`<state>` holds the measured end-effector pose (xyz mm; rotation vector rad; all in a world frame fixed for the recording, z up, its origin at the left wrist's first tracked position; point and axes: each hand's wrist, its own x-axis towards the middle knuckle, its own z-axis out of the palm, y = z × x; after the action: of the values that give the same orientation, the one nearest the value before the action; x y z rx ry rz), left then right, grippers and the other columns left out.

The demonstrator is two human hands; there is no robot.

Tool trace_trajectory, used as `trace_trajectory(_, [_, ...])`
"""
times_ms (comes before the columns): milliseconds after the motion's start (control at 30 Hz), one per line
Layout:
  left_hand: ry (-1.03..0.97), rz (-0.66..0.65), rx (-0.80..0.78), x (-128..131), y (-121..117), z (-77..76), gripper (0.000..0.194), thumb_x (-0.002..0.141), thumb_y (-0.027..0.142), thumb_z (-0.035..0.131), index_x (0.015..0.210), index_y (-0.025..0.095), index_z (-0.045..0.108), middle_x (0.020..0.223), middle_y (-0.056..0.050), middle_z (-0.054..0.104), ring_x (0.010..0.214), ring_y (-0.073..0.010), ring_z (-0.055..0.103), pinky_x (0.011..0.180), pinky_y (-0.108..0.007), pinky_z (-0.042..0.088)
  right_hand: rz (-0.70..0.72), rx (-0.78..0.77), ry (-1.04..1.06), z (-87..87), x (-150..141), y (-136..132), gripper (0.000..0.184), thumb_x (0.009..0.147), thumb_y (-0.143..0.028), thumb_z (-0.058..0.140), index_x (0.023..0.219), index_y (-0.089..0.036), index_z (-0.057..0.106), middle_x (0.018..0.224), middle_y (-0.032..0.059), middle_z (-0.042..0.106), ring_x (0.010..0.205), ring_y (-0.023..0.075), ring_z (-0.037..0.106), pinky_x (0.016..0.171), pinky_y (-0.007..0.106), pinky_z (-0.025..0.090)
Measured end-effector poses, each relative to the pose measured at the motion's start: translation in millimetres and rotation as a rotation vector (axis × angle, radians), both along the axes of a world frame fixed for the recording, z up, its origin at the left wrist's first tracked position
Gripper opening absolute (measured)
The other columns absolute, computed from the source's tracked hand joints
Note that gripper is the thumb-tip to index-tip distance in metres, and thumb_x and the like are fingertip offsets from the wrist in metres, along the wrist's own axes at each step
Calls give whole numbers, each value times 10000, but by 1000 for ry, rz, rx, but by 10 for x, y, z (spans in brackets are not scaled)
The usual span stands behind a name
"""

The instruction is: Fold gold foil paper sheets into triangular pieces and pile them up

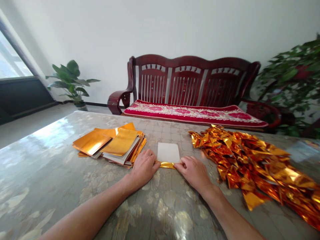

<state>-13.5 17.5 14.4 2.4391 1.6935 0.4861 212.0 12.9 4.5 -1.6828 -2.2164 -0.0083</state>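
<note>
A sheet of gold foil paper (pixel 168 152) lies white side up on the table in front of me. Its near edge is turned over into a narrow gold strip. My left hand (pixel 145 166) pinches the left end of that strip, and my right hand (pixel 193 170) grips the right end, fingers curled in. Just left of my left hand is a loose stack of flat gold foil sheets (pixel 122 141), some showing their pale backs. To the right of my right hand spreads a heap of folded, shiny gold-orange foil pieces (pixel 240 156).
The table (pixel 105 196) has a glossy, patterned grey cover. Behind it stands a dark red wooden bench (pixel 187 85) with a red floral seat cover (pixel 180 111). Potted plants stand at the left (pixel 71 81) and right (pixel 295 73). A clear plastic item (pixel 302 150) lies at the table's right.
</note>
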Motion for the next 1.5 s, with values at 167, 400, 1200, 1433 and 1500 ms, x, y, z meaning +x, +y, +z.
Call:
trace_trajectory(167, [-8, -2, -6, -6, -8, -3, 230, 902, 346, 564, 768, 184, 659, 933, -57, 615, 916, -200, 565, 803, -306, 403, -13, 8, -6, -3, -7, 2, 292, 883, -401, 614, 649, -229, 586, 727, 4, 661, 758, 177, 580, 651, 300, 311])
trace_trajectory(400, [-57, -1, -34, -25, 0, -15, 194, 882, 352, 597, 780, 199, 658, 921, -46, 611, 917, -198, 567, 811, -296, 406, -9, 23, -11, 2, -5, -11, 294, 883, -406, 610, 649, -231, 582, 730, 6, 664, 753, 182, 581, 651, 305, 312])
trace_trajectory(1200, [49, -447, 69, 39, -52, -39, 254, 985, 198, 445, 1105, 247, 663, 1077, -43, 635, 1029, -193, 539, 900, -290, 450, -29, 39, -75, -8, -45, -30, 246, 902, -396, 607, 726, -224, 591, 785, 22, 646, 791, 205, 561, 692, 323, 336])
trace_trajectory(1433, [231, -422, 93, 128, -172, 26, 219, 973, 197, 470, 1152, 183, 595, 1011, -64, 647, 946, -226, 575, 850, -342, 476, 143, 144, -94, 25, -174, -197, 168, 928, -196, 565, 1071, -228, 646, 1110, 69, 661, 1051, 244, 536, 884, 364, 394])
trace_trajectory(1500, [249, -418, 88, 147, -195, 29, 187, 968, 193, 476, 1109, 173, 597, 1006, -66, 647, 942, -232, 579, 842, -351, 480, 218, 106, -99, 16, -256, -278, 198, 935, -174, 539, 1097, -214, 645, 1128, 76, 667, 1078, 242, 544, 914, 368, 413])
